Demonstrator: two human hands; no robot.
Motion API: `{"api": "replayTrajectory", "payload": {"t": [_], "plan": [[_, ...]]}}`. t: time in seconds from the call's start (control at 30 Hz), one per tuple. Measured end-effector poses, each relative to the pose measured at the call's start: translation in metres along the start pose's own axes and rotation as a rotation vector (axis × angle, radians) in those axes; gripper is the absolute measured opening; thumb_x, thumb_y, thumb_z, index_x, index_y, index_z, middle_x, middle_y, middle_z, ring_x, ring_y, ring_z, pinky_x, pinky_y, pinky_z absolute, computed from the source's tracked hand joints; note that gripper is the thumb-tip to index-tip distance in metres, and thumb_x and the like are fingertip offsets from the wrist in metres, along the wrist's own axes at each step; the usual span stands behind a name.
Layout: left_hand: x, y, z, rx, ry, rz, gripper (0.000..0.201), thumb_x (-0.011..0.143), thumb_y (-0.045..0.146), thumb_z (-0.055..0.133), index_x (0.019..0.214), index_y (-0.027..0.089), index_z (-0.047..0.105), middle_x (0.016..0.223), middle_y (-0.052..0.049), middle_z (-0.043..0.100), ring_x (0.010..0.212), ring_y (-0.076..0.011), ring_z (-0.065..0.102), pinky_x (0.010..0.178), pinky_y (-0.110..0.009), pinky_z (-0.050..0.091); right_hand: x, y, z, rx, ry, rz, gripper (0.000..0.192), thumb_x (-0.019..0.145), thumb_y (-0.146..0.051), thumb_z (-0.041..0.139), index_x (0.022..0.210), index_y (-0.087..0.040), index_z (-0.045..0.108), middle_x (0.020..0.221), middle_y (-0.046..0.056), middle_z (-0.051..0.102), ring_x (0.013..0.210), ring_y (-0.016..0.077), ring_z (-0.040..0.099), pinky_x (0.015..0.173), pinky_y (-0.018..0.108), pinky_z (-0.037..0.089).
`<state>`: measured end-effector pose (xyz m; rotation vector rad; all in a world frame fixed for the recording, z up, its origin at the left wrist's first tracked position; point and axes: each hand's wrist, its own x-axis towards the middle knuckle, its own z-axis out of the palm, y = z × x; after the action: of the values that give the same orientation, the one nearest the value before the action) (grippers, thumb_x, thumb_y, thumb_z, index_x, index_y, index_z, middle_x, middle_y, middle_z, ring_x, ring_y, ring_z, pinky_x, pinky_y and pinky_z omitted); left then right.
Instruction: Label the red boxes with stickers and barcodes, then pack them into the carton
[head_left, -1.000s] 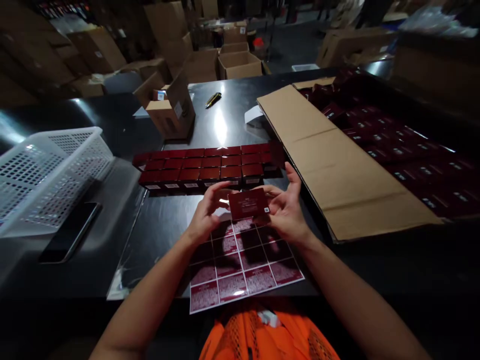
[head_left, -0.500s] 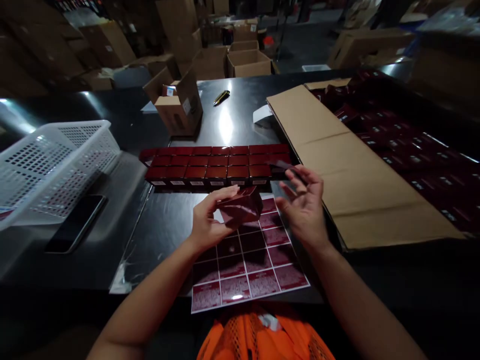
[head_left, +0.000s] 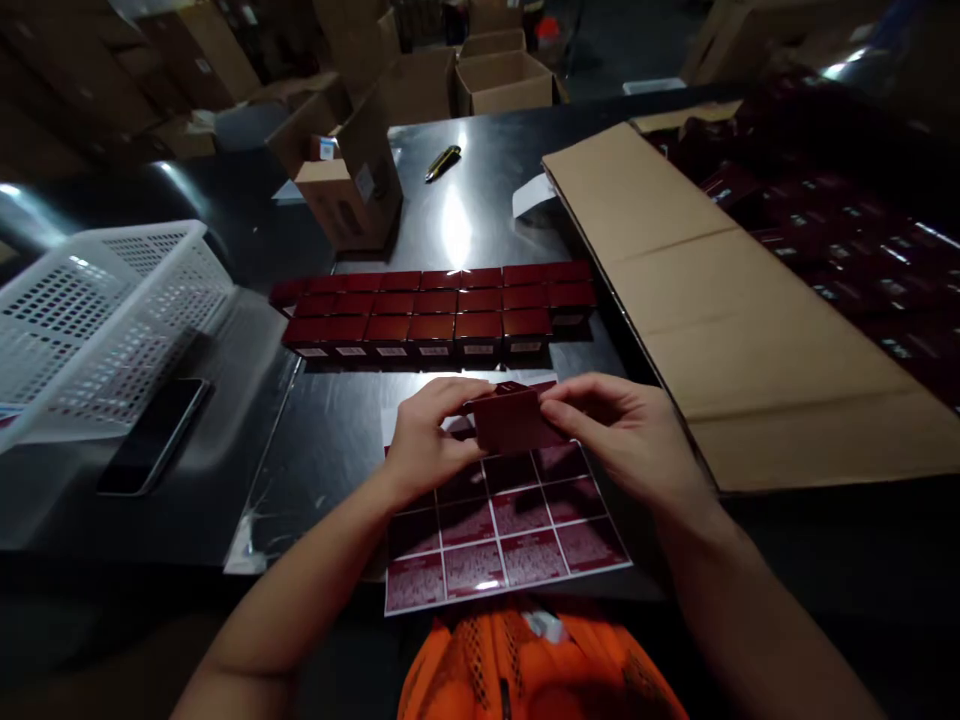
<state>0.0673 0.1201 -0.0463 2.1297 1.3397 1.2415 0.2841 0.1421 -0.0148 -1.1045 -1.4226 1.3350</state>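
A small dark red box (head_left: pixel 511 388) is gripped between the thumb and fingers of my left hand (head_left: pixel 429 440), above the sheet. My right hand (head_left: pixel 634 430) pinches the right edge of a dark red sticker (head_left: pixel 517 422), which lies along the near face of the box and hides most of it. Whether the sticker is fully stuck cannot be made out. Beneath both hands lies a sheet of dark red stickers (head_left: pixel 469 575) with white lines between them. Rows of similar boxes (head_left: pixel 431 328) stand just beyond my hands.
To the left are a white plastic basket (head_left: pixel 150 300) and a phone (head_left: pixel 154 437). A small open carton (head_left: pixel 349 200) and a utility knife (head_left: pixel 443 163) sit farther back. On the right, a large carton's flap (head_left: pixel 720 320) borders many dark red boxes (head_left: pixel 840 235).
My right hand has moved left and brought the sticker to the box's near face. My left hand still holds the box. The view has shifted slightly.
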Motion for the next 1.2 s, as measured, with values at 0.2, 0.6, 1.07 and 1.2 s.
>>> {"api": "replayTrajectory", "payload": {"t": [0.2, 0.6, 1.07, 1.2], "plan": [[-0.0011, 0.0066, 0.0011, 0.021, -0.02, 0.036, 0.032, 0.075, 0.021, 0.077, 0.106, 0.02, 0.069, 0.1, -0.006, 0.076, 0.091, -0.0195, 0.071, 0.08, -0.032, 0.06, -0.0037, -0.0019, 0.0086, -0.071, 0.027, 0.025, 0.019, 0.074, -0.038, 0.081, 0.076, -0.019, 0.077, 0.069, 0.002, 0.073, 0.058, 0.0154, 0.065, 0.048, 0.024, 0.051], [-0.0016, 0.008, 0.0, 0.059, -0.025, 0.082, 0.031, 0.077, 0.022, 0.077, 0.106, 0.02, 0.067, 0.099, -0.006, 0.076, 0.091, -0.0196, 0.071, 0.082, -0.034, 0.059, -0.0047, 0.0035, 0.0099, -0.207, 0.092, -0.088, 0.015, 0.077, -0.038, 0.08, 0.08, -0.023, 0.079, 0.073, 0.001, 0.074, 0.066, 0.0176, 0.069, 0.065, 0.03, 0.057], [-0.0021, 0.0087, 0.0007, 0.079, -0.025, 0.088, 0.031, 0.076, 0.019, 0.077, 0.106, 0.017, 0.068, 0.099, -0.008, 0.076, 0.092, -0.0192, 0.071, 0.085, -0.032, 0.058, -0.0051, 0.0008, 0.0092, -0.281, 0.078, -0.072, 0.018, 0.08, -0.04, 0.077, 0.081, -0.021, 0.078, 0.068, 0.002, 0.073, 0.064, 0.0197, 0.07, 0.054, 0.028, 0.057], [-0.0018, 0.0087, 0.0003, 0.079, -0.031, 0.092, 0.032, 0.076, 0.02, 0.078, 0.106, 0.017, 0.068, 0.099, -0.008, 0.076, 0.092, -0.0192, 0.071, 0.085, -0.031, 0.058, -0.0046, -0.0003, 0.0093, -0.285, 0.082, -0.074, 0.017, 0.079, -0.038, 0.077, 0.08, -0.021, 0.078, 0.067, 0.001, 0.073, 0.062, 0.0185, 0.069, 0.054, 0.027, 0.056]]}}
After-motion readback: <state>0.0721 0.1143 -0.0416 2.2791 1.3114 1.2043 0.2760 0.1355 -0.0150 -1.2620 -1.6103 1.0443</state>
